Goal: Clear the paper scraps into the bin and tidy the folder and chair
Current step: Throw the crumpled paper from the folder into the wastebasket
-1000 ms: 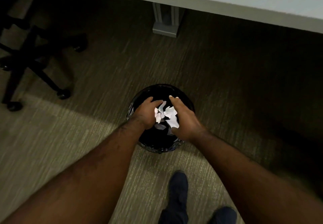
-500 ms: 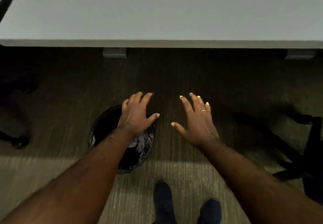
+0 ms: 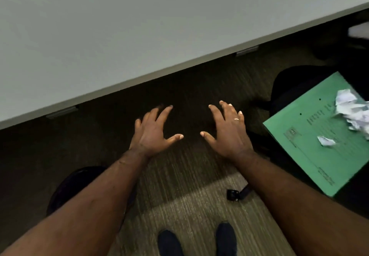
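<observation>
My left hand (image 3: 152, 133) and my right hand (image 3: 227, 132) hover palm down over the carpet, fingers spread, holding nothing. At the right a green folder (image 3: 319, 156) lies on the seat of a black chair (image 3: 287, 84). White crumpled paper scraps (image 3: 353, 110) sit on the folder's far right part, with one small scrap (image 3: 326, 141) nearer its middle. The round black bin (image 3: 69, 186) stands on the floor at the lower left, mostly hidden behind my left forearm.
A pale grey table (image 3: 119, 36) fills the upper left, its edge running diagonally above my hands. A chair caster (image 3: 232, 194) rests on the carpet near my right forearm. My two dark shoes (image 3: 169, 242) show at the bottom.
A second ago both hands held scraps over the bin. They let go, opened, and rose. My view swung right, bringing the chair, folder and remaining scraps into sight.
</observation>
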{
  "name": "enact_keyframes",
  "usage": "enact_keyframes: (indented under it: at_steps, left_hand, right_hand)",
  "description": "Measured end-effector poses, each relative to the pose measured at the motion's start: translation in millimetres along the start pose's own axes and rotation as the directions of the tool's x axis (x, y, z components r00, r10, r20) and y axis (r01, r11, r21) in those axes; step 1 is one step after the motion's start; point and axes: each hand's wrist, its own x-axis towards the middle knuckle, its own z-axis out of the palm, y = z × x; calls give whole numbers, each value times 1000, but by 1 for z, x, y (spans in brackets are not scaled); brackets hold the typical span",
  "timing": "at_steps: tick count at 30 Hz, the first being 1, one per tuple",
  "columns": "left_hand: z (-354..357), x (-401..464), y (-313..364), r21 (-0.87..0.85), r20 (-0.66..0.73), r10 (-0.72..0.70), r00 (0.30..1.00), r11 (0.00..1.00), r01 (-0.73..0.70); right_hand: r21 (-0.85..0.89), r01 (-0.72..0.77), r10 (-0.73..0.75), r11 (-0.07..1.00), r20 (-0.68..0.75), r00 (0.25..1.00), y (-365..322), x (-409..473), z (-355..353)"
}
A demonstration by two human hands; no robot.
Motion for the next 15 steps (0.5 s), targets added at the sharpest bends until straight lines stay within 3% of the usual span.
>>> enact_keyframes:
  at_steps: [10, 15]
  left_hand:
    - [23, 45, 163, -14, 32, 355, 934, 935, -355]
    - [53, 57, 254, -3, 63, 458, 887, 889, -458]
  right_hand:
    - [52, -229, 233, 972, -107, 967, 142, -27, -67]
    - [69, -342, 348, 937, -124, 929, 222, -47, -90]
